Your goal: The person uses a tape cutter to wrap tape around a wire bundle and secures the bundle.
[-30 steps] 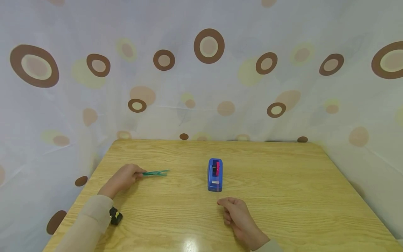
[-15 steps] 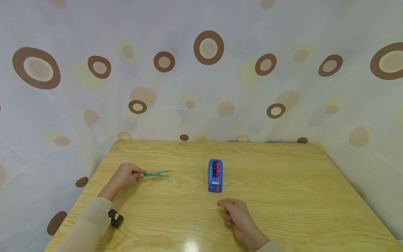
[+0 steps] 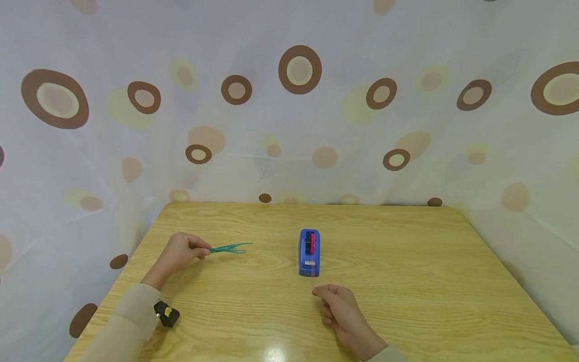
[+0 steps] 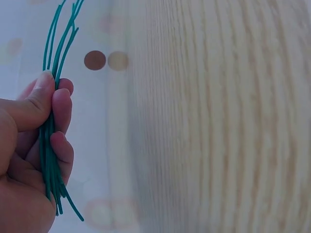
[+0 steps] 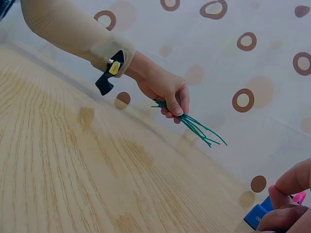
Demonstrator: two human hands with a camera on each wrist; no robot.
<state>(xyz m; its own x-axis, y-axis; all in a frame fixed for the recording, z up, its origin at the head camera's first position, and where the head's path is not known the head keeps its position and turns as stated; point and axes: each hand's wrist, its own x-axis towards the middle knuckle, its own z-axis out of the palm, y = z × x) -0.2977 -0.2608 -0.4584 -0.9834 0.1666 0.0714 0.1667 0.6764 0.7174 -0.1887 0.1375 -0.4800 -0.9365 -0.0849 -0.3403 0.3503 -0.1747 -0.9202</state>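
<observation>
My left hand (image 3: pixel 181 251) holds a bundle of thin green wires (image 3: pixel 229 248) above the left side of the table. Thumb and fingers wrap its middle, and the loose ends stick out both ways in the left wrist view (image 4: pixel 60 48). A blue tape dispenser (image 3: pixel 305 258) with a pink tape core (image 3: pixel 313 243) stands near the table's middle. Just in front of it, my right hand (image 3: pixel 341 311) pinches the end of a clear tape strip (image 3: pixel 313 272) between thumb and forefinger. In the right wrist view, my right fingers (image 5: pixel 294 182) partly hide the dispenser (image 5: pixel 257 216).
The wooden table (image 3: pixel 407 261) runs back to a patterned curtain (image 3: pixel 344 125), which also closes off both sides. A black wrist camera (image 3: pixel 167 313) is strapped below my left cuff, low over the table.
My left hand and the green wires have shifted very slightly to the right, and the wires have turned a little. My right hand stays put at the tape, and the dispenser has not moved.
</observation>
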